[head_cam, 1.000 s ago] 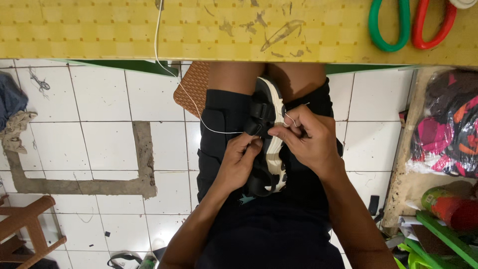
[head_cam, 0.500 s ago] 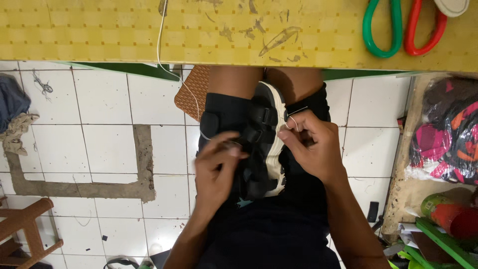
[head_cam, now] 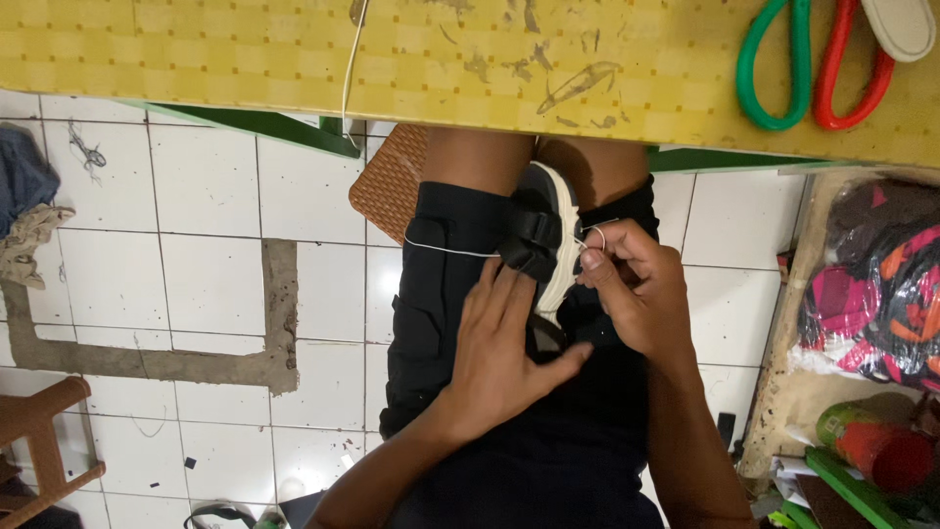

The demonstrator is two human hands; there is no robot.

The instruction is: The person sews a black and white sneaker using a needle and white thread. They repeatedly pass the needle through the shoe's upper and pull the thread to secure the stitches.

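Since half a second ago, my left hand (head_cam: pixel 509 353) has dropped off the strap and now lies flat on my lap, its fingers spread and gripping nothing, the fingertips just touching the lower end of the black sandal (head_cam: pixel 537 245). That sandal has stayed wedged between my thighs, black straps up, its pale sole (head_cam: pixel 563 257) turned toward my right side. My right hand (head_cam: pixel 636 289) has kept to its place beside the sole, fingers closed in a pinch on the white thread (head_cam: pixel 452 249). From the pinch the thread runs taut across the strap and over my left thigh, then climbs past the brown woven mat (head_cam: pixel 392 181) to the yellow table (head_cam: pixel 245 49) and over its edge. A small loop of thread stands just above my right fingertips.

On the table, at the far right, lie scissors with one green and one red handle (head_cam: pixel 813 64), and a pale sole (head_cam: pixel 901 24) touches the red one. White floor tiles (head_cam: pixel 211 264) with a grey cement patch spread to my left. A wooden stool (head_cam: pixel 44 446) shows at the lower left corner, and bright pink and black goods (head_cam: pixel 871 294) are stacked to my right.
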